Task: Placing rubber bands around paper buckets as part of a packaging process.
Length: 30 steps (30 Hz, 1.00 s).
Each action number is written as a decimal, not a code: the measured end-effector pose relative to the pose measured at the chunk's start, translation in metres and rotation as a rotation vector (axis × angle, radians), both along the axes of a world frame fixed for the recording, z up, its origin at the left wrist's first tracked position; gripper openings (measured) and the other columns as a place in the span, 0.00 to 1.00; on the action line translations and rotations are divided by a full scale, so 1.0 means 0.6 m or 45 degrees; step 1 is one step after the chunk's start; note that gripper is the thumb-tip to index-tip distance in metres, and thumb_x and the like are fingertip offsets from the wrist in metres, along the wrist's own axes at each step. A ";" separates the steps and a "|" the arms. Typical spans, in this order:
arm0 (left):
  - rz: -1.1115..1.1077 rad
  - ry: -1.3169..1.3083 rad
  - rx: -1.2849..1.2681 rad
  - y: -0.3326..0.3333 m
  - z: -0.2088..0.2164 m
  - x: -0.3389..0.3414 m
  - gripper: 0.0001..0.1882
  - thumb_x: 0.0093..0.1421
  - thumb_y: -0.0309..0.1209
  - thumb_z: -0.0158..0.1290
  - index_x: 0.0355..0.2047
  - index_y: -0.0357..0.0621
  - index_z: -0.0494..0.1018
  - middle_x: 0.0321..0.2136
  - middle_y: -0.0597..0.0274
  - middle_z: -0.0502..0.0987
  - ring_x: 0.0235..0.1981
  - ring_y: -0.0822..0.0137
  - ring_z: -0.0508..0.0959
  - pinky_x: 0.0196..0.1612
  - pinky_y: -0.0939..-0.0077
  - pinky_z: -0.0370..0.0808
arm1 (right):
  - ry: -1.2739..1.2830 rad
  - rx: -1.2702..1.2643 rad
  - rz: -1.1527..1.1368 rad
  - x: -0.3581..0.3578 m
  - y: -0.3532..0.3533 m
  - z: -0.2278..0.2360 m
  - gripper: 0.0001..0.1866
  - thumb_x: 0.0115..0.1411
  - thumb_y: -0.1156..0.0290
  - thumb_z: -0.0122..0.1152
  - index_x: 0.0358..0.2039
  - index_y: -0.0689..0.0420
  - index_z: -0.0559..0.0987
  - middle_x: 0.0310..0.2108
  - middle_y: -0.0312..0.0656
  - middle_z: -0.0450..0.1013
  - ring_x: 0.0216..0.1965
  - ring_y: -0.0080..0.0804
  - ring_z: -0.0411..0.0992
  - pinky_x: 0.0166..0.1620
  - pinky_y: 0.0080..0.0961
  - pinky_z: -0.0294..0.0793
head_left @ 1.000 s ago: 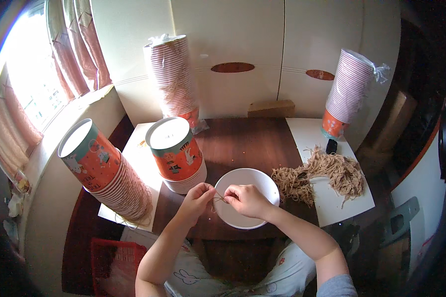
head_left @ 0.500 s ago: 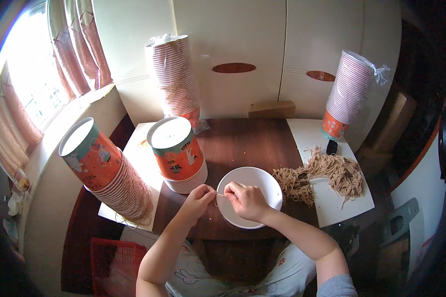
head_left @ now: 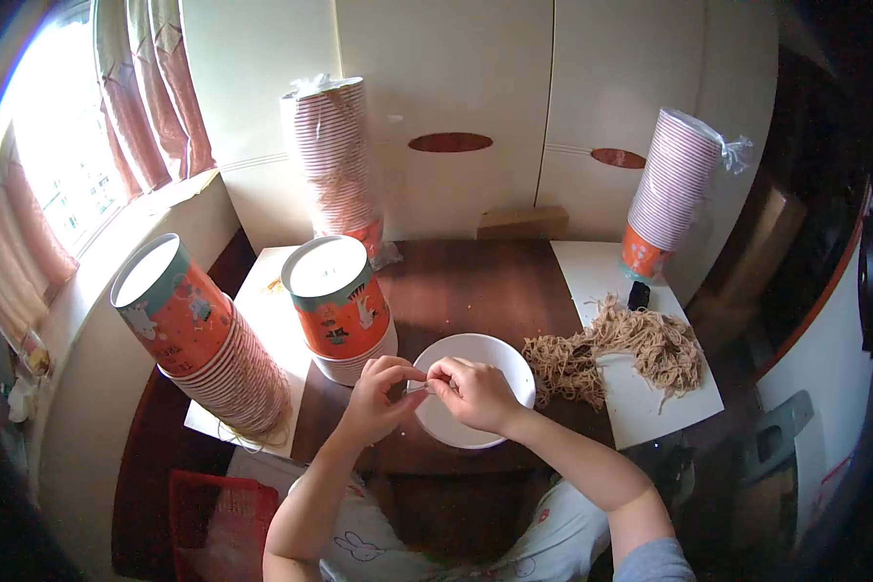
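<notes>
Two hands, fingertips practically meeting over the left edge of your white bowl (head_left: 456,430). Your right hand (head_left: 433,383) has thumb and finger pinched on a thin strand (head_left: 416,389), which sits right between your hands. Your left hand (head_left: 378,396) is curled in a loose ring beside it; can't tell if it's gripping too. Tan stringy heap (head_left: 655,344) lies right of the bowl, orange-and-green bucket stack (head_left: 344,315) just beyond your left hand.
</notes>
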State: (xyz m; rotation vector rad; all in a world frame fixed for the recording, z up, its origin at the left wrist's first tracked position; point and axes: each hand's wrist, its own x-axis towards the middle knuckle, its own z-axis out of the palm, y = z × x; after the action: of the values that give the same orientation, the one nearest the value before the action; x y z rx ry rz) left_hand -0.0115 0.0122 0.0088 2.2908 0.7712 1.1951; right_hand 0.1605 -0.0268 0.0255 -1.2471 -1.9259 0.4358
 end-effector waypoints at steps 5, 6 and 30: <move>0.103 0.033 0.008 -0.009 0.011 0.005 0.09 0.40 0.26 0.58 0.25 0.44 0.73 0.28 0.63 0.69 0.33 0.63 0.67 0.37 0.73 0.66 | 0.121 -0.014 0.101 0.000 0.004 -0.005 0.05 0.53 0.72 0.52 0.30 0.59 0.70 0.23 0.40 0.70 0.23 0.29 0.70 0.26 0.24 0.67; 0.117 0.041 -0.009 -0.010 0.015 0.005 0.09 0.39 0.26 0.59 0.24 0.44 0.72 0.28 0.63 0.69 0.33 0.63 0.67 0.37 0.73 0.65 | 0.121 -0.015 0.103 0.000 0.003 0.000 0.05 0.53 0.72 0.52 0.30 0.59 0.70 0.23 0.40 0.70 0.23 0.29 0.70 0.26 0.24 0.67; -0.494 0.187 -0.645 0.034 -0.019 -0.033 0.08 0.42 0.26 0.58 0.24 0.46 0.72 0.37 0.60 0.61 0.44 0.63 0.61 0.45 0.74 0.63 | 1.121 -0.410 0.360 0.042 0.013 0.073 0.06 0.53 0.79 0.52 0.31 0.57 0.66 0.26 0.31 0.62 0.29 0.17 0.64 0.35 0.15 0.66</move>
State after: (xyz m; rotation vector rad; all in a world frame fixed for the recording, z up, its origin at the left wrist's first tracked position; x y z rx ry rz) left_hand -0.0310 0.0324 -0.0027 1.9877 0.5612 0.5817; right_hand 0.1857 -0.0188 0.0691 -0.7487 -1.2774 1.2446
